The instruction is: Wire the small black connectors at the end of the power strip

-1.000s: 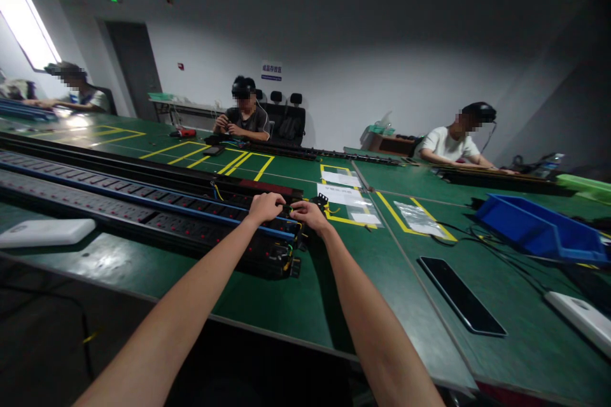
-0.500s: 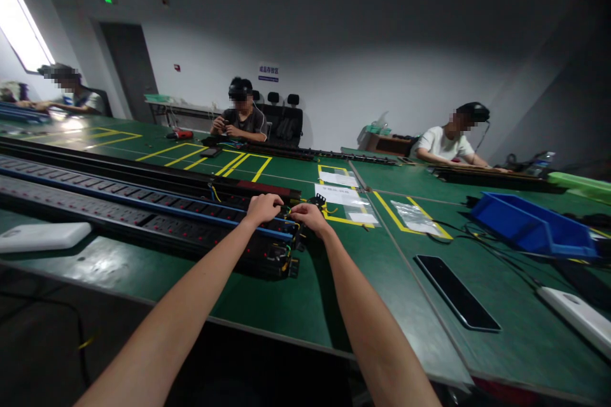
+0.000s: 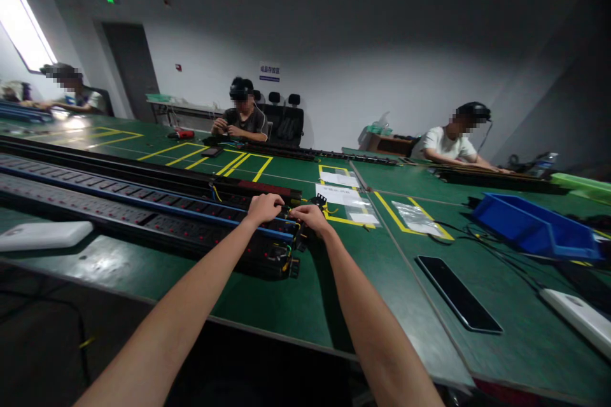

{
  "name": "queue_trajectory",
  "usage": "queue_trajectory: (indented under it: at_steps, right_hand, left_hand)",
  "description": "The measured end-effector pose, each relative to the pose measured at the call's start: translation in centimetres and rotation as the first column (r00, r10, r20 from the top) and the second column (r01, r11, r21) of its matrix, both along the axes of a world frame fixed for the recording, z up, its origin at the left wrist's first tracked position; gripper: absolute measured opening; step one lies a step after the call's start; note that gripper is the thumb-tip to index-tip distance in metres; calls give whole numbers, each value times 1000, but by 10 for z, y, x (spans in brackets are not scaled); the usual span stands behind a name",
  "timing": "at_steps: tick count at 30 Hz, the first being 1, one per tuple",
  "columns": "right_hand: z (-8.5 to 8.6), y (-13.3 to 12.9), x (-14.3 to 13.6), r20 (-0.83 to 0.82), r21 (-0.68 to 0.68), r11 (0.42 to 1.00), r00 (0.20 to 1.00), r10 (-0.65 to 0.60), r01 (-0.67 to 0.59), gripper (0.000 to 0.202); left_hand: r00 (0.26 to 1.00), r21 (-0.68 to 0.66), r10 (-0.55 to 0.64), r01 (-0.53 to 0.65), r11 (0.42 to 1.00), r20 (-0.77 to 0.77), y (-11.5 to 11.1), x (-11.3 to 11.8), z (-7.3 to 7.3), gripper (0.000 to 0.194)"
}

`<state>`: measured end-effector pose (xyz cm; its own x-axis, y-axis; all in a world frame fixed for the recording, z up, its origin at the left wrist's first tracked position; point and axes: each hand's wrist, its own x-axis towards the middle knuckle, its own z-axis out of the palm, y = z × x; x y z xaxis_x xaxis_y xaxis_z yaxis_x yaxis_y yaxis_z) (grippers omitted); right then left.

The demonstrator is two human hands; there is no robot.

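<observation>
Long black power strips point(image 3: 191, 226) with rows of sockets and small red marks lie side by side, their wired ends near my hands. A blue rail point(image 3: 181, 208) runs along one of them. My left hand point(image 3: 265, 208) rests at the end of a far strip, its fingers closed on something small and dark. Close beside it, my right hand point(image 3: 310, 216) pinches at the same end; what is between its fingertips is too small to make out. Yellow and green wires point(image 3: 287, 257) stick out of the nearest strip's end.
On the green table point(image 3: 372, 292) are a phone point(image 3: 458, 292), a blue bin point(image 3: 532, 229), white devices point(image 3: 45, 235) at both sides, papers point(image 3: 338, 194) and a plastic bag point(image 3: 415, 216). Several co-workers sit across the table, one point(image 3: 245, 117) straight ahead.
Both hands stay at the strip's end with almost no movement; the right fingers shift very slightly. The whole view has moved a little.
</observation>
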<state>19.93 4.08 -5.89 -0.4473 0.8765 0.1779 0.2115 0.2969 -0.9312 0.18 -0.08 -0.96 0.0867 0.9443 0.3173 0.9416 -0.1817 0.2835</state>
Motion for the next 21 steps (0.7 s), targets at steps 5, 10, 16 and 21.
queue_trajectory:
  at_steps: [5,10,16,21]
  right_hand:
    - [-4,2,-1,3,21,1000,1000,-22,22,44]
    - [-12,8,-5,30,84,995,998,-53,50,45]
    - [-14,10,-8,26,96,993,997,-72,69,37]
    - [-9,7,-11,47,32,994,994,-102,101,29]
  left_hand:
    - [1000,5,3,-3,1000,-1,1,0,-1,26]
    - [1000,4,5,-5,1000,-1,1,0,-1,26]
    - [1000,-3,9,-9,1000,0,0,0,0,26]
    - [1000,-6,10,-10,1000,-2,-1,0,0,27]
